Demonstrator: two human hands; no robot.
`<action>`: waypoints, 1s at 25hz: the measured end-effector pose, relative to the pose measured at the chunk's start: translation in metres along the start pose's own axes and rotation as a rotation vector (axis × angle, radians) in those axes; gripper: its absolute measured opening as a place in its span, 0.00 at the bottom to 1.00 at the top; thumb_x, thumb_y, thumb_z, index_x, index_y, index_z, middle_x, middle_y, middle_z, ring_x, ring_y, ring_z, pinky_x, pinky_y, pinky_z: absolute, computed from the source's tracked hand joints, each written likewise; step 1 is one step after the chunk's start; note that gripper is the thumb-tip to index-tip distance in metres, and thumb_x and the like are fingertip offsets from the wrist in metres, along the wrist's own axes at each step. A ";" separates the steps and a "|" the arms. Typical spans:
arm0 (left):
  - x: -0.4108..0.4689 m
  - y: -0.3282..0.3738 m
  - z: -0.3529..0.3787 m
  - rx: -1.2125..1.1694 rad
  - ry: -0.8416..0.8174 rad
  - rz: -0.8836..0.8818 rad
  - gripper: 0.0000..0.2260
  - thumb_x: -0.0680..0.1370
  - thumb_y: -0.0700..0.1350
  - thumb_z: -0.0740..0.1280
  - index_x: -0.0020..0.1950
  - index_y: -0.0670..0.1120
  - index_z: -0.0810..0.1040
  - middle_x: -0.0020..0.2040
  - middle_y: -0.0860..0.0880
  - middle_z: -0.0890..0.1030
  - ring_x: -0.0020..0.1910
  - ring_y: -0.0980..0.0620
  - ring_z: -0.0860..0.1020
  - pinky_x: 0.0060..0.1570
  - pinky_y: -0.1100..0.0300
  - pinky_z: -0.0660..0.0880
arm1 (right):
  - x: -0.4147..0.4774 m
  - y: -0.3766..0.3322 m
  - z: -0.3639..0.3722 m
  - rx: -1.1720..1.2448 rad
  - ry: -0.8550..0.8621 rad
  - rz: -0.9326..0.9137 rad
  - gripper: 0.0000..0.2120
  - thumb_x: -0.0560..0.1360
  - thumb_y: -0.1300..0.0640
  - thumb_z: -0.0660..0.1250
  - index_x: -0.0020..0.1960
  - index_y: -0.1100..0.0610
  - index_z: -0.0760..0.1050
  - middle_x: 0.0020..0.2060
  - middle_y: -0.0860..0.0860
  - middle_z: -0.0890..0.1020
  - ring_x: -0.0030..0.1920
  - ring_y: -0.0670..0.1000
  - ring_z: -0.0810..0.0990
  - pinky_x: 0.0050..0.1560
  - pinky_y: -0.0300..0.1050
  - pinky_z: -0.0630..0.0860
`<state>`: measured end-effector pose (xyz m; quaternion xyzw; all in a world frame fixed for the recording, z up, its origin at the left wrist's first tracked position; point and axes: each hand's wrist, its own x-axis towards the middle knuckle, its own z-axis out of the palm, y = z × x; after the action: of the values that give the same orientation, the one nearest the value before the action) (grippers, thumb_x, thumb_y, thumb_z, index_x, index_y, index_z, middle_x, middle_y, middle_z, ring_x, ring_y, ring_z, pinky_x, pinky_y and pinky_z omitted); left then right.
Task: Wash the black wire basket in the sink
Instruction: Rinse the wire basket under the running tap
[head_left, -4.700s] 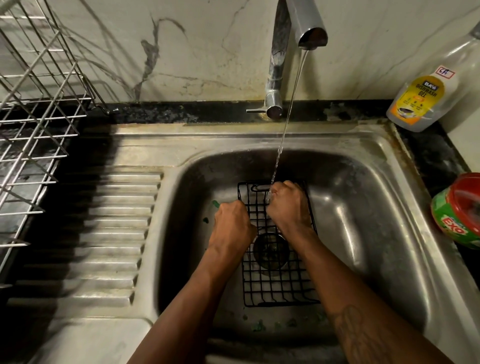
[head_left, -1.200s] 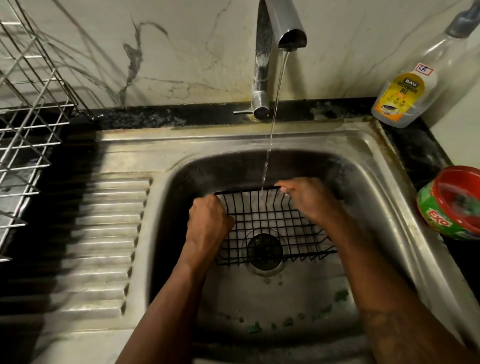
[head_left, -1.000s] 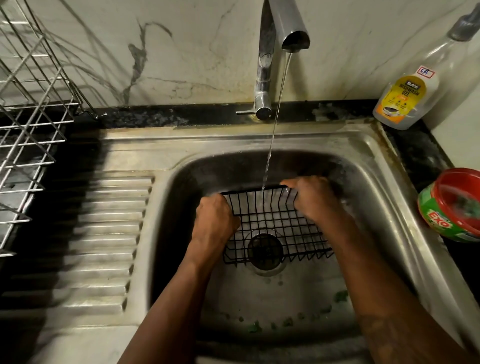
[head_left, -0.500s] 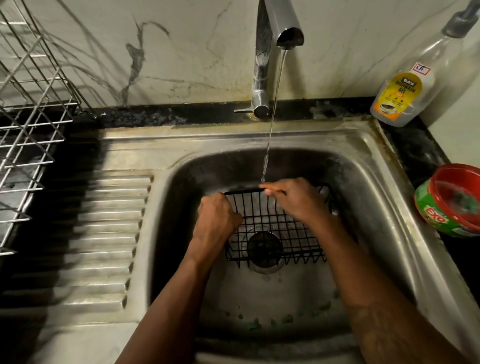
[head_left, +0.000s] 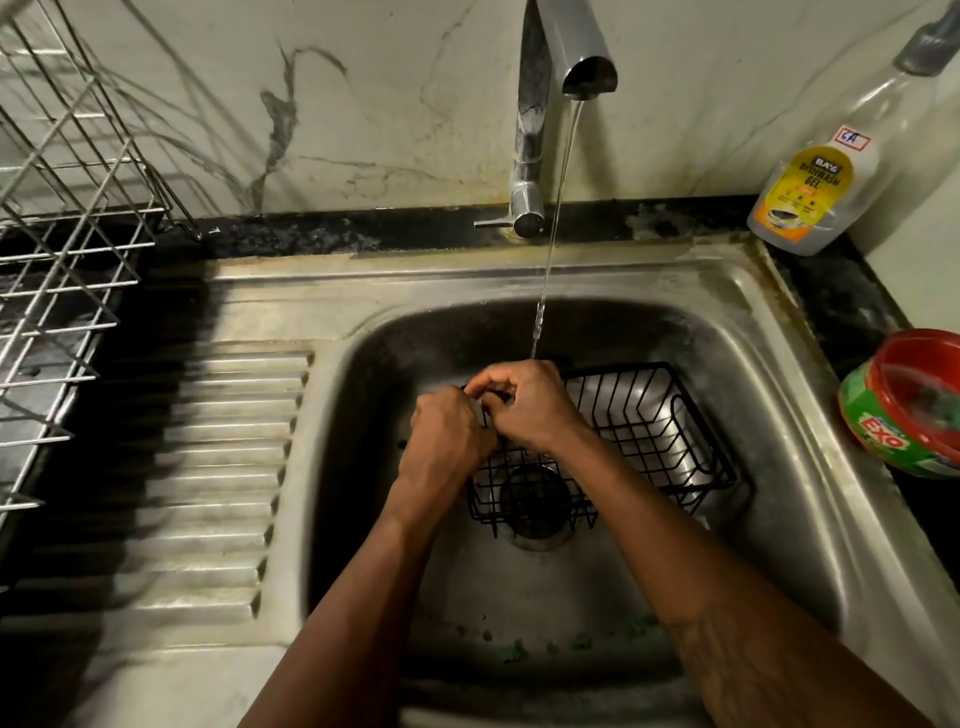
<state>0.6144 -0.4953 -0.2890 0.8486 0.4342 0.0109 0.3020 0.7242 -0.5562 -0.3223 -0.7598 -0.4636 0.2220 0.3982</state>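
The left hand (head_left: 447, 441) and right hand (head_left: 535, 410) both grasp the left rim of the basket (head_left: 649, 431). In the sink (head_left: 779, 374), the basket sits over the drain (head_left: 535, 540). The tap (head_left: 540, 104) drops a thin stream (head_left: 550, 249) onto the right hand.

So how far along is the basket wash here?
Done: the basket sits in the sink and the tap is running. In hand: the left hand and right hand grip its left rim where the water lands. Left: finishing the rinse, shutting the tap, lifting it out. How clean it is can't be told.
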 end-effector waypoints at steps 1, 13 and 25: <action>0.001 0.000 -0.001 0.034 -0.009 -0.014 0.11 0.82 0.44 0.64 0.40 0.46 0.73 0.37 0.50 0.78 0.34 0.52 0.79 0.33 0.61 0.74 | 0.002 0.002 -0.003 0.014 -0.005 0.045 0.10 0.74 0.64 0.72 0.48 0.52 0.86 0.44 0.44 0.87 0.46 0.39 0.84 0.51 0.37 0.81; 0.005 0.000 0.001 0.007 -0.105 -0.071 0.06 0.76 0.37 0.71 0.40 0.38 0.79 0.36 0.42 0.83 0.34 0.45 0.84 0.33 0.53 0.84 | -0.007 0.041 -0.050 -0.266 -0.149 0.398 0.09 0.72 0.46 0.76 0.40 0.51 0.84 0.35 0.47 0.84 0.38 0.45 0.82 0.43 0.43 0.80; 0.010 -0.009 -0.003 -0.042 -0.039 -0.122 0.09 0.75 0.38 0.73 0.36 0.43 0.77 0.33 0.47 0.80 0.31 0.50 0.82 0.26 0.61 0.78 | -0.014 0.068 -0.083 -0.125 -0.133 0.478 0.02 0.73 0.54 0.77 0.43 0.47 0.85 0.42 0.48 0.87 0.44 0.43 0.84 0.50 0.42 0.79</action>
<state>0.6132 -0.4822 -0.2941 0.8141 0.4788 -0.0150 0.3282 0.8121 -0.6193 -0.3289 -0.8546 -0.3087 0.3304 0.2554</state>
